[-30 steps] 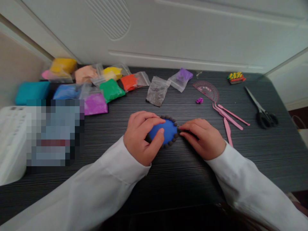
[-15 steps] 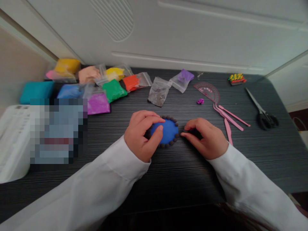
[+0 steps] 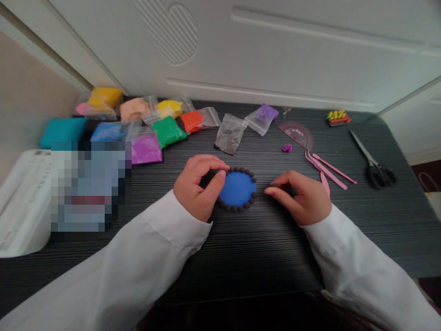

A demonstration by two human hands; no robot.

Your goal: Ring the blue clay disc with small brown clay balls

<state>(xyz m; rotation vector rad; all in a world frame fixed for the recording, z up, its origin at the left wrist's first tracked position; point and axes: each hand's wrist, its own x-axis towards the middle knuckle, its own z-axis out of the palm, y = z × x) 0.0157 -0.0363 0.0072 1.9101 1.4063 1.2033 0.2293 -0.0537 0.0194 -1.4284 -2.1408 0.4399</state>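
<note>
A flat blue clay disc (image 3: 237, 189) lies on the dark table, ringed by small dark clay balls (image 3: 240, 208). At its right edge, a short stretch of blue shows between the balls. My left hand (image 3: 200, 186) is curled over the disc's left rim, thumb and index fingertip closed on that edge and hiding part of it. Just right of the disc, apart from it, my right hand (image 3: 299, 195) pinches a small dark piece of clay (image 3: 274, 185), mostly covered by the thumb and fingers.
Bags of coloured clay, such as a green one (image 3: 168, 132), line the back left. A bag of dark clay (image 3: 230, 134) lies behind the disc. Rightward are a purple clay bit (image 3: 287, 148), a protractor (image 3: 298, 134), pink tools (image 3: 327, 171) and scissors (image 3: 374, 168). A white container (image 3: 25, 202) stands left.
My left hand has drawn back leftward, uncovering more of the blue disc. My right hand has shifted slightly right, away from the rim. The camera view has moved a little.
</note>
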